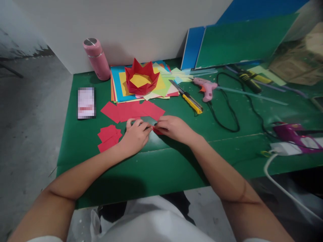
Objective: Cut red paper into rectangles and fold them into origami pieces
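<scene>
Between my two hands is a small piece of red paper (158, 131), mostly covered by my fingers. My left hand (136, 136) pinches its left end, and my right hand (173, 127) grips it from the right. Just beyond my hands lies a row of overlapping red paper pieces (126, 111). A smaller pile of red paper squares (108, 135) sits left of my left hand. Behind the row, a folded red paper crown-like ring (142, 88) with pointed tips rests on a stack of coloured paper sheets (116, 92).
A pink bottle (98, 60) stands at the back left, above a phone-like blurred item (86, 103). Right of the paper are a yellow utility knife (191, 103) and a pink glue gun (206, 89) with a black cord. A purple power strip (290, 131) lies far right.
</scene>
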Tool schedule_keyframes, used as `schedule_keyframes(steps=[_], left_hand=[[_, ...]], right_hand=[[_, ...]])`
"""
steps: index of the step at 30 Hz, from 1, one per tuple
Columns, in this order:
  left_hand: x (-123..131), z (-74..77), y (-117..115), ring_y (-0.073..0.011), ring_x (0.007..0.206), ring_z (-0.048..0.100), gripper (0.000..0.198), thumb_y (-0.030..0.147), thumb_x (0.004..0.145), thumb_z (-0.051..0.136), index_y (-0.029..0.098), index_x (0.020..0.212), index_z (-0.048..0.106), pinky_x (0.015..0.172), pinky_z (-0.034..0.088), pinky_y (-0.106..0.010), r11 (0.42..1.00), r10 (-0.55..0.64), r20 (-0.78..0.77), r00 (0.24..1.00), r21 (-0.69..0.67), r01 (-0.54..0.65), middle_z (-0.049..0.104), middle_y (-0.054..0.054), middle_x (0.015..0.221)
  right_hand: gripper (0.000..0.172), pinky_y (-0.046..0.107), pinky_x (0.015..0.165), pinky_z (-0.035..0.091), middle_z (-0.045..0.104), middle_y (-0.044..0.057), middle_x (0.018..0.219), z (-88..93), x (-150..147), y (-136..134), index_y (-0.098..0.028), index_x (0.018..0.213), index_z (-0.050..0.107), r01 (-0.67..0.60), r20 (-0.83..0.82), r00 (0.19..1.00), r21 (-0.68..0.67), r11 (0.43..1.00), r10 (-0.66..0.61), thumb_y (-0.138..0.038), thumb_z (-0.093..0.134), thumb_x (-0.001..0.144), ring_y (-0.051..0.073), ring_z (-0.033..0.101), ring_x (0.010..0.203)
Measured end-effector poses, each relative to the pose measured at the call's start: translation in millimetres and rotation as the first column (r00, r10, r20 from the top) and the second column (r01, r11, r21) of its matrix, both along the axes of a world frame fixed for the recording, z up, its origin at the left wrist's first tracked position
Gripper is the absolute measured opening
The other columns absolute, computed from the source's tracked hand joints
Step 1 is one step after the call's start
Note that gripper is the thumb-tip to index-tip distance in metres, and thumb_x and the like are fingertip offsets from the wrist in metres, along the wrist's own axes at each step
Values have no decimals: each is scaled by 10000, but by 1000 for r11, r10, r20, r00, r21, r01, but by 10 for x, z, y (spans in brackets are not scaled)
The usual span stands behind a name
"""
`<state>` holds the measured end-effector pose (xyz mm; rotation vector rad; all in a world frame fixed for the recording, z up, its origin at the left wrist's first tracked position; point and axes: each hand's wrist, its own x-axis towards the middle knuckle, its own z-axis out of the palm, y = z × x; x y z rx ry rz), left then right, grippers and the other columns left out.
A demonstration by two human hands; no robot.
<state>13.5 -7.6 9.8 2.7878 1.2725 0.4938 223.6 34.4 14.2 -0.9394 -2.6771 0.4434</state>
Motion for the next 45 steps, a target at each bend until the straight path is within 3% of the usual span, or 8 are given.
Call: schedule_keyframes(steps=[9,15,19,28,45], left_hand=[[-6,38,36,-237,966,504,265,182,946,472,228,1066,703,923,294,-465,999,22,17,1000,-29,-22,706,-59,1056],[9,2,21,-237,972,521,291,172,936,467,205,1160,650,905,308,-448,1000,4,-5,1000,-6,-4,684,-77,1071],[32,5,10,-239,961,535,289,174,940,454,172,1161,641,923,307,-445,1000,4,-32,999,17,-3,680,-88,1047],[69,-35,-47,-245,952,537,256,127,922,452,127,1088,648,953,306,-464,994,21,-87,996,112,-11,668,-100,970],[71,-38,-40,-243,932,533,233,135,902,489,123,1066,653,946,313,-456,993,16,-77,997,119,-7,661,-87,934]], right_hand=[[244,268,664,397,645,76,802,35,0,-17,-147,818,691,25,42,999,-22,999,-24,-180,479,934,171,578,752],[264,279,713,440,675,89,914,112,72,-29,-174,970,706,11,11,1000,-100,995,-10,-165,444,938,184,618,839],[207,277,708,454,687,75,894,102,107,-7,-179,930,690,31,-37,999,-138,990,-36,-198,484,929,176,625,819],[276,311,743,447,680,99,879,11,130,49,-175,885,730,-44,-35,998,54,998,46,-236,470,955,193,587,842],[281,313,696,444,668,91,808,204,234,20,-171,943,763,-23,49,999,-34,999,25,-177,490,877,204,592,780]])
